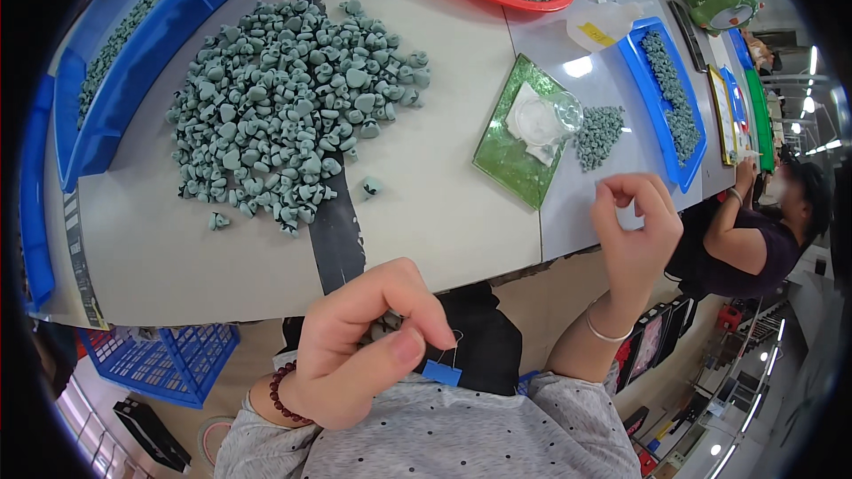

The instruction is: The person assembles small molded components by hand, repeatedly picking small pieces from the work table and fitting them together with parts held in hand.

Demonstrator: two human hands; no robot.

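Curled above my grey dotted shirt (pixel 444 435), my left hand (pixel 351 364) wears a bead bracelet (pixel 282 395), thumb tip close to the forefinger; part of something small shows inside the curl, though I cannot tell whether it is gripped. Farther out, my right hand (pixel 641 231) is raised near the table's edge, fingers bent toward the thumb; whether they pinch anything, I cannot tell. Ahead of it, a small heap of tiny green pieces (pixel 600 136) lies beside a green plate (pixel 524 186), a blue tray (pixel 684 176) of more at right. Left across the pale tabletop (pixel 435 186) spreads a broad heap of grey-green pieces (pixel 275 106), one loose piece (pixel 371 185) just beside it. Beyond sit a red tray (pixel 532 3), a co-worker (pixel 741 235) in a dark top and a green fan (pixel 721 2).
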